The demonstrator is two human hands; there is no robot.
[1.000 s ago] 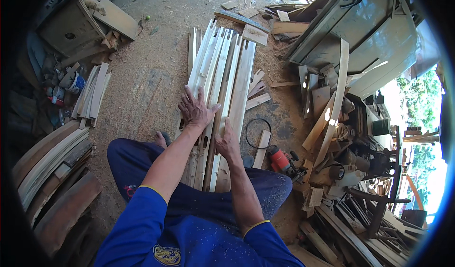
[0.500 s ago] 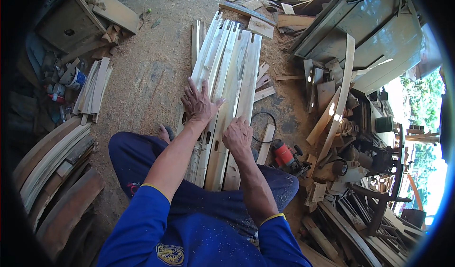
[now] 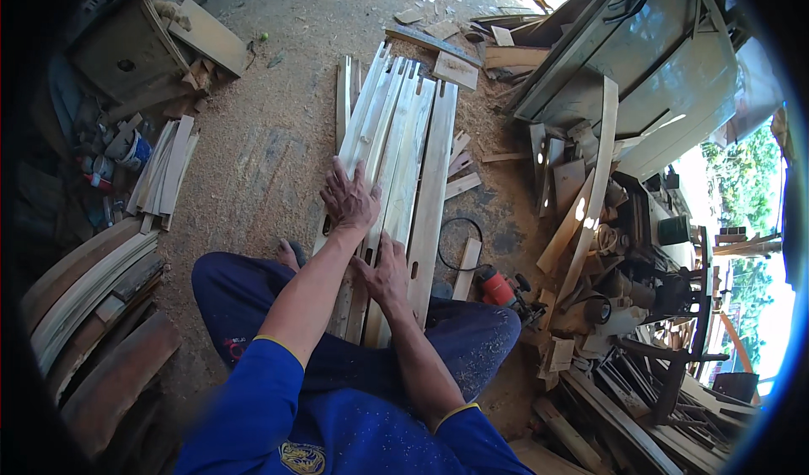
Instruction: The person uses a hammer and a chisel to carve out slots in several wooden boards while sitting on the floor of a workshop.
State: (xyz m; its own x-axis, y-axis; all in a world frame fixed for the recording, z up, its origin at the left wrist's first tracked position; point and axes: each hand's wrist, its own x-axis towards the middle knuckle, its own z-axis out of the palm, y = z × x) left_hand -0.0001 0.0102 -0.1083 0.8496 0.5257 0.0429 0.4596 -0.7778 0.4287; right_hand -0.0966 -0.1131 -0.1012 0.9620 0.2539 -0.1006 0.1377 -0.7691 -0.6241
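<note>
**Two Bare Hands Pressing on a Row of Slotted Boards**

The person is sitting on the floor (image 3: pixel 253 138) with bent legs spreading in dark trousers (image 3: pixel 244 298), and a row of long pale boards (image 3: pixel 392 125) is lying lengthwise between the knees, running away from the body. Slots are showing at the far ends, and more are showing nearer the hands. The rightmost board (image 3: pixel 434 155) is lying slightly apart from its neighbours, a narrow gap opening along its left edge.

The left hand (image 3: pixel 350 201) is resting palm down on the left part of the row, its fingers spreading open and gripping nothing. The right hand (image 3: pixel 388 277) is touching the middle of the row, closer to the body; its fingers are pointing forward and its thumb is standing out to the left, but whether they are gripping an edge, one cannot tell.

Beyond the far ends, a bluish-grey beam (image 3: pixel 434 43) is lying crosswise, with a wooden block (image 3: pixel 455 69) sitting just in front of it. To the right of the row, small offcuts (image 3: pixel 462 186) are lying near the boards, and a red power tool (image 3: pixel 499 289) is resting by the right knee, a black cable (image 3: pixel 445 237) curling beside it. On the left, thin slats (image 3: pixel 168 167) are lying stacked above a pile of curved planks (image 3: pixel 88 277).
</note>
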